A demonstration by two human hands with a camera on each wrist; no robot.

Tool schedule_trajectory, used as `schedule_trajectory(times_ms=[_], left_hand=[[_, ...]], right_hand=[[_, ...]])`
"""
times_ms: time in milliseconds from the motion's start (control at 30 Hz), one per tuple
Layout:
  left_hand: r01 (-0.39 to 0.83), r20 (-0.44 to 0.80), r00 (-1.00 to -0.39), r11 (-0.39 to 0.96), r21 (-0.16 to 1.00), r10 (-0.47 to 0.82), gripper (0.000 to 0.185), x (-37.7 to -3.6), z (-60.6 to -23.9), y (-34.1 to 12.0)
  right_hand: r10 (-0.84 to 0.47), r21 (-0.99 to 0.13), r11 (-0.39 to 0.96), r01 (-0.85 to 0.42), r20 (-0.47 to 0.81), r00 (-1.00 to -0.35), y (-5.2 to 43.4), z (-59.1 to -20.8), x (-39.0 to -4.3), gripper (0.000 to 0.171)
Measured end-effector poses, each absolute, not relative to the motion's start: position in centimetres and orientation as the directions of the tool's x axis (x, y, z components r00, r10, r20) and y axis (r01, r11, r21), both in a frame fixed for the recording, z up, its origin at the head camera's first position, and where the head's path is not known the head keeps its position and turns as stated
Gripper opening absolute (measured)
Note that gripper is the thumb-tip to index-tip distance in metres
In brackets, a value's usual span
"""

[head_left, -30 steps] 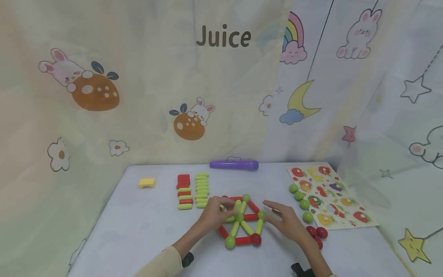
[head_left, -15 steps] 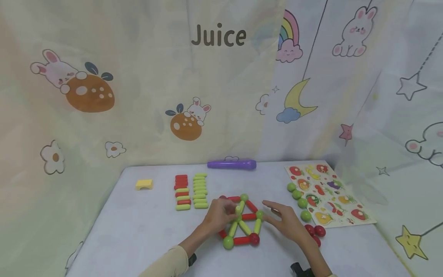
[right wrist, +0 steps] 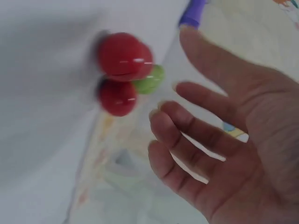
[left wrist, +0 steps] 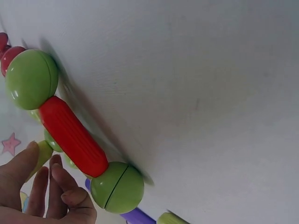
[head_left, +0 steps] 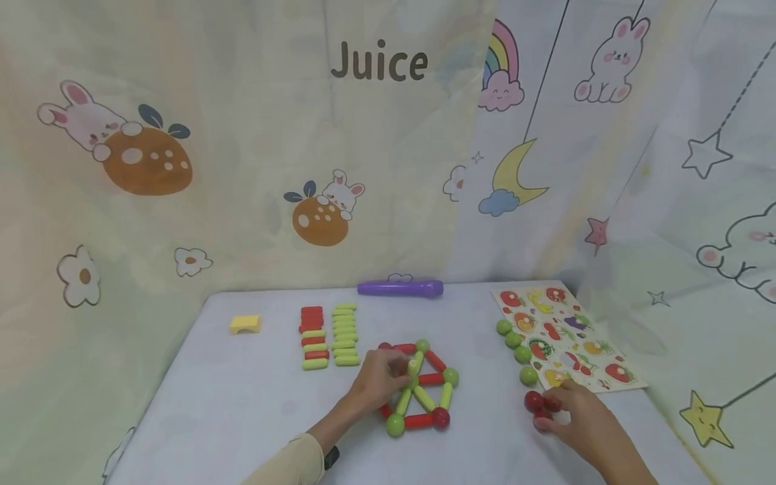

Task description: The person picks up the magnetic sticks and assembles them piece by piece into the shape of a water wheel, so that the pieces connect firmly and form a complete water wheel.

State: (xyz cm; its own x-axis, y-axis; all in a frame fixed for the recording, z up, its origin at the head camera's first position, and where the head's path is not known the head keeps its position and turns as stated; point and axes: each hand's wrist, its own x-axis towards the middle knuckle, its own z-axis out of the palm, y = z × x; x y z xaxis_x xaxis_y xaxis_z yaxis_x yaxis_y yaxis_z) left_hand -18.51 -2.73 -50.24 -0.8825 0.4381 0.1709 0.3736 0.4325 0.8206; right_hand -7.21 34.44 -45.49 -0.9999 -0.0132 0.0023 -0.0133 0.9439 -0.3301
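Left hand (head_left: pixel 380 379): upright green rod (head_left: pixel 413 368) of rod-and-ball frame (head_left: pixel 418 387) pinched. Right hand (head_left: pixel 576 417): fingers spread, nothing held, red balls (head_left: pixel 539 404) reached.

The right hand (head_left: pixel 582 414) has left the rod-and-ball frame (head_left: pixel 418 387) and moved right, its fingers (head_left: pixel 554 404) now at the red balls (head_left: pixel 536 402).

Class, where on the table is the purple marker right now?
In the head view the purple marker lies along the table's far edge, behind the stick-and-ball frame, between the stick rows and puzzle board.
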Motion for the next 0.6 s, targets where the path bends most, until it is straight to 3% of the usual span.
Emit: schedule_trajectory(times_ms=[200,433,600], left_hand=[[0.361,0.153,-0.882,0.429,0.828,0.445,0.035,-18.4,-50.0,-3.0],[0.334,0.125,-0.889,0.438,0.835,0.441,0.031,-18.3,-50.4,-2.9],[0.329,0.117,-0.891,0.447,0.832,0.439,0.026,-18.3,-50.3,-3.0]], right_hand=[[0.035,-0.301,0.952,0.047,-0.044,-0.998,35.3,-47.4,-6.3,0.051],[0.103,-0.326,0.934,0.149,-0.154,-0.983,34.7,-49.0,-7.0,0.047],[0.101,-0.337,0.933,0.129,-0.1,-0.99,33.9,-47.9,-6.7,0.044]])
